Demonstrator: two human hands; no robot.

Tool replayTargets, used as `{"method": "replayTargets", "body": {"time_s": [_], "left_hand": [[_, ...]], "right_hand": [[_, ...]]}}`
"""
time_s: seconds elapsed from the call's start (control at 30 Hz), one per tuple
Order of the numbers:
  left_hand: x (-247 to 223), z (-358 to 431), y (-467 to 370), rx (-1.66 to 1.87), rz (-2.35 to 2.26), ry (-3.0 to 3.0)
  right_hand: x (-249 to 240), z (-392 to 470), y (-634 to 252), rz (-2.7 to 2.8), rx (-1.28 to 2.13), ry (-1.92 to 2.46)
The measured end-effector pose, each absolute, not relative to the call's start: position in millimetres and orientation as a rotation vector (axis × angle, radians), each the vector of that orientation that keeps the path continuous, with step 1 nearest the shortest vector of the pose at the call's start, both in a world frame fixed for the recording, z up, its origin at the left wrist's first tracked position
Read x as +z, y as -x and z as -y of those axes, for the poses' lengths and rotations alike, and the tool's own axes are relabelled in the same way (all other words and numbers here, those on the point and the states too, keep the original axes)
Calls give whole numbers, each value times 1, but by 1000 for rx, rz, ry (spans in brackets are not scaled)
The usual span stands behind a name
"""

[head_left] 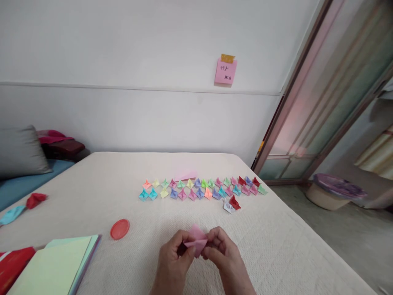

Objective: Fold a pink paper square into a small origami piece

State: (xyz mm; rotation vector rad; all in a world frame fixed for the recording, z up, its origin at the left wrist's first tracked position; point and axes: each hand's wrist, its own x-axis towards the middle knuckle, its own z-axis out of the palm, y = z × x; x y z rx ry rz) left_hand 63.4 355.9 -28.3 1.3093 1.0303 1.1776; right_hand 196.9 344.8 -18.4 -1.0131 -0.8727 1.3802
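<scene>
A small folded piece of pink paper (198, 239) is held between both hands, near the front of the padded white surface. My left hand (175, 259) pinches its left side with thumb and fingers. On its right side, my right hand (223, 255) grips the edge, the fingers curled. Beyond the hands, several small folded paper pieces (182, 194) in many colours stand in two long rows. A white folded piece (228, 206) and a dark red one (235, 202) sit just in front of the rows' right part.
A round red lid (120, 229) lies left of my hands. Coloured paper sheets (49, 266) and a red packet (14, 266) are at the lower left. Red (36, 200) and light-blue (12, 214) pieces lie far left. A pink sheet (186, 176) lies behind the rows.
</scene>
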Motion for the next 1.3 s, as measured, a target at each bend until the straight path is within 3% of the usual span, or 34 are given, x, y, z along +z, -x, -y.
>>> {"method": "replayTargets", "body": {"time_s": [0.77, 1.3], "left_hand": [[-21, -350, -66, 1180, -1028, -1447], [-34, -355, -66, 1322, -966, -1034]], "right_hand": [[-36, -348, -204, 884, 1409, 1076], [-35, -348, -203, 900, 1382, 1071]]}}
